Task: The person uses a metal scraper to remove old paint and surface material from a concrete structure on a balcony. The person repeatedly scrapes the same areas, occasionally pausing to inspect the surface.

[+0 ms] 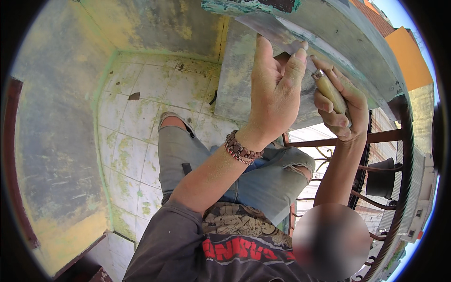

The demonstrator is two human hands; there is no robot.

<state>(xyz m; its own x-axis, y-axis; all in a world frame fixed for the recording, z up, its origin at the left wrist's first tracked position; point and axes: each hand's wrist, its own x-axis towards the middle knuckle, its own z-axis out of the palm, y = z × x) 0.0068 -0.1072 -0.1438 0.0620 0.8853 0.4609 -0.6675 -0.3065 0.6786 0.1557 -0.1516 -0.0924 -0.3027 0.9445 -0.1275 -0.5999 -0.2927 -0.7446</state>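
Observation:
In my right hand [345, 96] is the light wooden handle [331, 91] of a scraper, with the fingers wrapped round it. Its flat metal blade [268, 27] points up and to the left. My left hand [277, 89] is closed on the blade near the handle, thumb in front and some fingers hidden behind. The blade lies along or very close to the edge of a grey wall ledge [347, 35], where a pale strip and teal paint show; exact contact is hard to tell. Pale dust covers my left hand and forearm.
Below the ledge is a grey panel [239, 70]. Patchy grey and yellow walls [61, 127] enclose a white tiled floor [136, 113] with paint stains and a small brown chip [134, 96]. To my right is a metal railing [406, 155], with a black pot [381, 176] beside it.

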